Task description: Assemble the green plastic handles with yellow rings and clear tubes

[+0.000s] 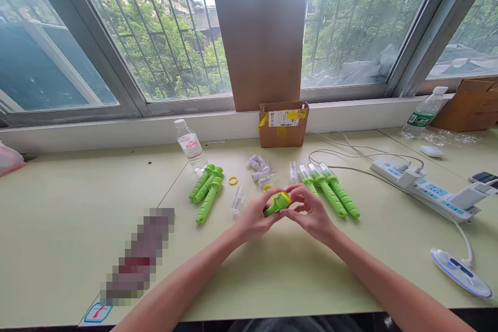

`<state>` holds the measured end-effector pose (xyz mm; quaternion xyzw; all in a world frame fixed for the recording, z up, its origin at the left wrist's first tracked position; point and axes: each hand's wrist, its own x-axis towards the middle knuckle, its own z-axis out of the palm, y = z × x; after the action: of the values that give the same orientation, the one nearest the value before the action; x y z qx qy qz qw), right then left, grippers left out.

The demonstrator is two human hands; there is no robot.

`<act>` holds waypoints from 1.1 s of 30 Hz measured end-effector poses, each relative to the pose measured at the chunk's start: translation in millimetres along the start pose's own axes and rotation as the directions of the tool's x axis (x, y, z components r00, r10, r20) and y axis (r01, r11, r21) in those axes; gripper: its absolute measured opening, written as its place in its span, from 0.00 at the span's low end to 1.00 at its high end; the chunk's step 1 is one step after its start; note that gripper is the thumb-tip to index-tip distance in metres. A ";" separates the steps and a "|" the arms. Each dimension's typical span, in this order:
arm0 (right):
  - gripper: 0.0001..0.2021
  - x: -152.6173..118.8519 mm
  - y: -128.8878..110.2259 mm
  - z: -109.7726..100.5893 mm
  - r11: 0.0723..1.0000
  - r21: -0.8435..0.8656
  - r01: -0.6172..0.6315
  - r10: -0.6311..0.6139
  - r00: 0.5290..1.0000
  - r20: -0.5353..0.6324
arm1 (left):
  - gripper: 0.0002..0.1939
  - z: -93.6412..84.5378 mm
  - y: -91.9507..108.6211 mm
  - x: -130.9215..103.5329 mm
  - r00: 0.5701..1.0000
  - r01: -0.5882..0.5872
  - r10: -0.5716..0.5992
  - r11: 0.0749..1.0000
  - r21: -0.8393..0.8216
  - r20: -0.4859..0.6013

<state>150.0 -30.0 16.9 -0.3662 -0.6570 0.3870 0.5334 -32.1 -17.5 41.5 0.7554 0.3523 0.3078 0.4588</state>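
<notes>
My left hand (254, 218) is closed around a green plastic handle (277, 204), held a little above the table. At the handle's top end sits a yellow ring, which the fingers of my right hand (309, 212) pinch. Left of my hands lie several green handles (210, 198) without clear tops. To the right are green handles with clear caps (329, 192). A loose yellow ring (232, 180) and a clear plastic tube (238, 199) lie near my left hand. Just beyond my hands is a cluster of clear tubes with white ends (260, 166), beside another yellow ring (267, 187).
A water bottle (191, 146) stands at back left, and a small cardboard box (284, 124) by the sill. On the right are a power strip (428, 189) with cables, a white oval device (461, 273), a mouse (431, 151) and a second bottle (423, 114).
</notes>
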 end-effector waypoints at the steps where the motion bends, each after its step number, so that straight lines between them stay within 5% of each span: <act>1: 0.13 1.0 0.1 -0.1 0.999 0.038 -0.020 0.020 1.000 0.010 | 0.26 0.2 0.5 0.1 0.999 0.035 -0.034 0.998 -0.058 0.021; 10: 0.20 4.8 3.9 -4.0 0.985 0.107 -0.138 0.134 0.990 0.042 | 0.30 1.0 -4.5 3.3 0.973 0.216 -0.180 0.930 -0.297 0.144; 18: 0.21 4.8 8.5 -1.0 0.982 0.150 -0.118 0.113 0.993 0.046 | 0.32 1.8 -9.8 2.8 0.961 0.271 -0.222 0.879 -0.393 0.165; 33: 0.19 2.1 11.5 6.3 0.991 0.117 -0.070 0.073 0.997 -0.026 | 0.30 2.2 -12.5 3.0 0.943 0.316 -0.186 0.759 -0.569 0.276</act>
<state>144.2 -23.9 6.6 -0.3638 -0.6116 0.4377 0.5496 -31.8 -12.0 29.7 0.5413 0.2850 0.2613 0.7467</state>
